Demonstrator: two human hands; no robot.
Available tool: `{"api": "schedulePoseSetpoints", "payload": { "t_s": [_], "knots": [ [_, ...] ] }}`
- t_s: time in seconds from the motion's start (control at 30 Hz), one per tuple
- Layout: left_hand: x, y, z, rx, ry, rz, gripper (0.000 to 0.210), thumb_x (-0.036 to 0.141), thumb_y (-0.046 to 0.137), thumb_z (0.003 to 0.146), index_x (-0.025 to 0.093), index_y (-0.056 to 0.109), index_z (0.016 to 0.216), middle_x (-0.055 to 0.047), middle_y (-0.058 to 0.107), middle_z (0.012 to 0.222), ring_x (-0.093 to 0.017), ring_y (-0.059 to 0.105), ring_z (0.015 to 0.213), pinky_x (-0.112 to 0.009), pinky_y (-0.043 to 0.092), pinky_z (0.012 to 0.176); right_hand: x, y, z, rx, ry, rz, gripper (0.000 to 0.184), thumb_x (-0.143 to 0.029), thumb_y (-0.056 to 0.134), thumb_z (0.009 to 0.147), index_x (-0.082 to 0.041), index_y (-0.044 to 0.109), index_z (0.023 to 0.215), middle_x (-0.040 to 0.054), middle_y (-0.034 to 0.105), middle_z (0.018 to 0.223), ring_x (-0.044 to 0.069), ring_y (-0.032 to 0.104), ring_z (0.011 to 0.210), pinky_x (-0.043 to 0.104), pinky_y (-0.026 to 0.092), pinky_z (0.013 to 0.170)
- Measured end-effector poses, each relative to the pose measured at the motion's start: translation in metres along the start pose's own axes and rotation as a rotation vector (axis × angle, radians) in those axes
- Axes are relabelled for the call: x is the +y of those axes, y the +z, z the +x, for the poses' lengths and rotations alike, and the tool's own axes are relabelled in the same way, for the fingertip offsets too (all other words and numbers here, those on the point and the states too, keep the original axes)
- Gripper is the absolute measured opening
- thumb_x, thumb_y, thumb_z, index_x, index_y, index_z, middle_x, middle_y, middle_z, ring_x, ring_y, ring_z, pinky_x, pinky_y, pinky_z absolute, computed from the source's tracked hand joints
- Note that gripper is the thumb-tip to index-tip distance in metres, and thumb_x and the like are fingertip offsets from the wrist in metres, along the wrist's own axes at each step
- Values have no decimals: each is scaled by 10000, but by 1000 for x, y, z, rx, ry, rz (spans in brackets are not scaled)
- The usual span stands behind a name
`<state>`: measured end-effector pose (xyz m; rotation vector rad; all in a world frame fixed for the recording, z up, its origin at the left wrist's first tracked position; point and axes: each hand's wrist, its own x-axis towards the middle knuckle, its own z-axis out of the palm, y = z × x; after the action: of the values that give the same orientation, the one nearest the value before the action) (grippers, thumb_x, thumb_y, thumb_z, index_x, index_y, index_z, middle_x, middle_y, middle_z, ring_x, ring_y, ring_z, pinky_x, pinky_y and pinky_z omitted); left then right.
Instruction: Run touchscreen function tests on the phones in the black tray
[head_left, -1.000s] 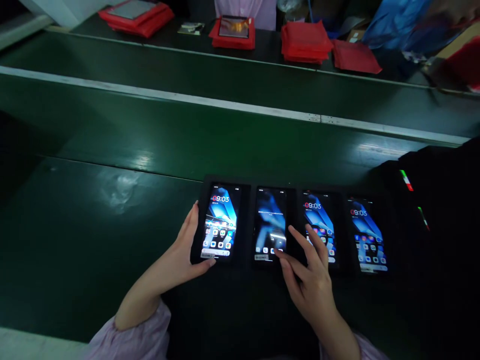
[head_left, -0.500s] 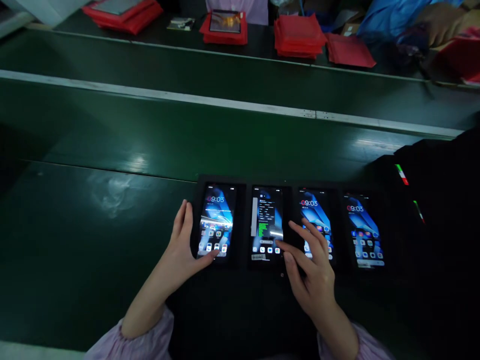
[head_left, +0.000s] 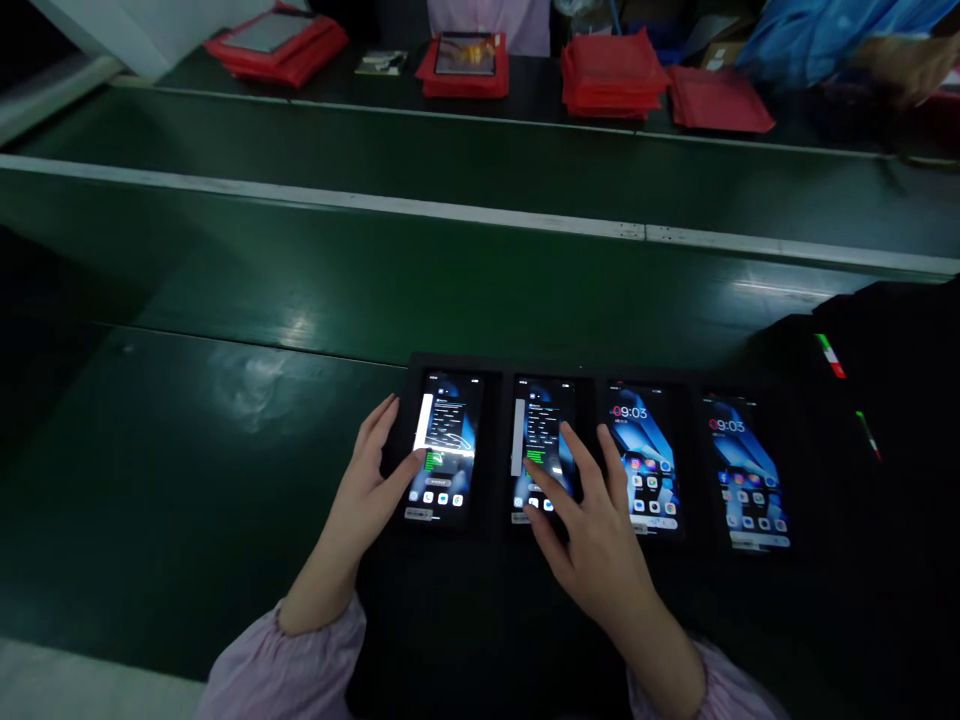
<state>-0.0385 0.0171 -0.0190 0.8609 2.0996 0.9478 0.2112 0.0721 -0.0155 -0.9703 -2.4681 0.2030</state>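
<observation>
4 smartphones (head_left: 592, 455) lie face-up side by side in a black tray (head_left: 491, 365), so both hands reach screens at once. Left hand (head_left: 367, 485), fingers spread, thumb on phone 1 (head_left: 444, 448); right hand (head_left: 592, 545), splayed, fingertip on phone 2 (head_left: 541, 430).

Both forearms come in from the lower edge, each in a loose pale pink sleeve gathered at the wrist. The left forearm rises from about 7 o'clock toward 1 o'clock. The left hand (head_left: 367, 480) lies palm down and open, its fingers (head_left: 379, 420) stretched toward 12 o'clock and held close together, the thumb spread out toward 2 o'clock. The right forearm enters from about 5 o'clock and runs toward 11 o'clock. The right hand (head_left: 592, 545) is also palm down and open, fingers fanned apart and slightly bent, pointing between 10 and 12 o'clock. The two hands lie near each other without touching.
</observation>
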Motion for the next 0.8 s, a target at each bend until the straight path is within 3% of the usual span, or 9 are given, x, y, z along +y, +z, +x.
{"api": "schedulePoseSetpoints", "payload": {
  "t_s": [0.17, 0.27, 0.4, 0.53, 0.6, 0.7, 0.8],
  "knots": [
    [3, 7, 6, 41, 137, 209, 972, 657, 581, 758, 65, 447, 1517, -235, 387, 1584, -391, 374, 1498, -603, 289, 1262, 8, 2, -6, 149, 114, 17, 241, -233, 504, 1062, -156, 695, 1188, 150, 552, 1468, 415, 307, 1519, 615, 578, 1021],
    [10, 13, 7, 5, 75, 313, 1161, 735, 596, 691, 39, 327, 1581, -264, 293, 1638, -447, 266, 1543, -664, 263, 1243, 12, 1, -8, 202, 150, 17, 203, -232, 512, 1064, -179, 687, 1152, 128, 593, 1415, 392, 388, 1475, 593, 584, 1018],
    [25, 17, 8, -38, -13, 368, 1352, 836, 572, 609, 0, 225, 1613, -280, 116, 1702, -464, 94, 1590, -670, 182, 1258, 11, -1, -7, 140, 114, 20, 254, -269, 508, 1067, -179, 647, 1260, 157, 525, 1478, 405, 330, 1509, 617, 579, 1028],
    [27, 10, 10, -33, -40, 307, 1169, 817, 493, 748, 90, 261, 1634, -226, 263, 1677, -412, 273, 1554, -612, 266, 1259, 7, -2, -5, -2, 49, 8, 340, -316, 459, 1077, -197, 619, 1352, 164, 383, 1597, 439, 181, 1564, 669, 565, 1024],
    [23, 7, 12, -16, 5, 279, 1093, 757, 501, 786, 101, 277, 1631, -214, 329, 1647, -395, 325, 1531, -596, 295, 1255, 7, -1, -4, -27, 34, 5, 330, -318, 459, 1079, -195, 629, 1334, 156, 387, 1598, 453, 181, 1559, 698, 546, 1037],
    [18, 8, 13, -24, 11, 306, 1161, 752, 560, 739, 74, 252, 1630, -246, 304, 1642, -432, 276, 1542, -639, 293, 1240, 9, 1, -6, 58, 98, 21, 268, -274, 487, 1077, -173, 644, 1269, 165, 478, 1522, 430, 277, 1524, 667, 559, 1035],
    [20, 14, 12, -40, -51, 364, 1306, 798, 587, 653, 42, 181, 1638, -279, 176, 1679, -492, 159, 1561, -738, 270, 1196, 12, 2, -7, 155, 189, 31, 213, -238, 502, 1074, -188, 654, 1214, 157, 543, 1448, 392, 344, 1499, 606, 578, 1021]
  ]
}}
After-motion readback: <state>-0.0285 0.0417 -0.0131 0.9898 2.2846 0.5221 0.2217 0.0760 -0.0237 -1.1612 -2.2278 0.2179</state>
